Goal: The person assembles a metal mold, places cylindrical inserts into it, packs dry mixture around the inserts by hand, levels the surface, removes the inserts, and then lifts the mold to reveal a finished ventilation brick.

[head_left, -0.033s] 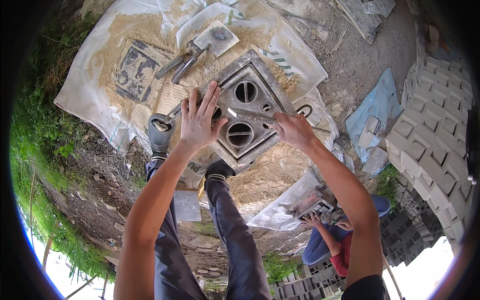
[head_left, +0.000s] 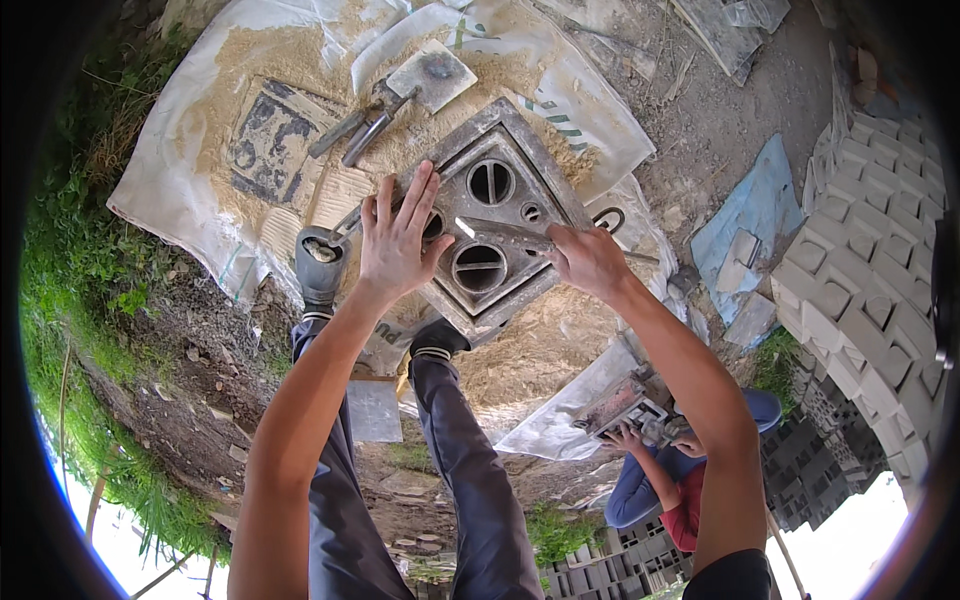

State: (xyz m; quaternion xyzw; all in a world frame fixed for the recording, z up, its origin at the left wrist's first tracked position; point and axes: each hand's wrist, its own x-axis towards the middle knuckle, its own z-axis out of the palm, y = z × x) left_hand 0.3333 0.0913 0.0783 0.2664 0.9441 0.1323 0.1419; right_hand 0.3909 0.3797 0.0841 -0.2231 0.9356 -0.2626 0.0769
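Note:
A square grey metal mould (head_left: 550, 160) with a raised rim sits turned cornerwise before me. Its inner plate has round openings, the larger ones crossed by a bar. My left hand (head_left: 398, 240) lies on the mould's left side, fingers stretched out, partly hiding one opening. In my right hand (head_left: 590, 262), at the mould's right side, is a flat metal bar (head_left: 495, 232) with a slanted tip; it lies across the plate, pointing left between two larger openings. My fingers are wrapped round its right part. A bent metal loop (head_left: 609, 218) sticks out beyond the right rim.
Beyond the mould, a trowel (head_left: 433, 78) and a tool with metal handles (head_left: 368, 138) lie on a sandy white sheet (head_left: 170, 190). My boots (head_left: 440, 340) flank the near side. Stacked patterned blocks (head_left: 850, 250) stand right. A co-worker (head_left: 680, 510) handles another mould (head_left: 635, 408) at lower right.

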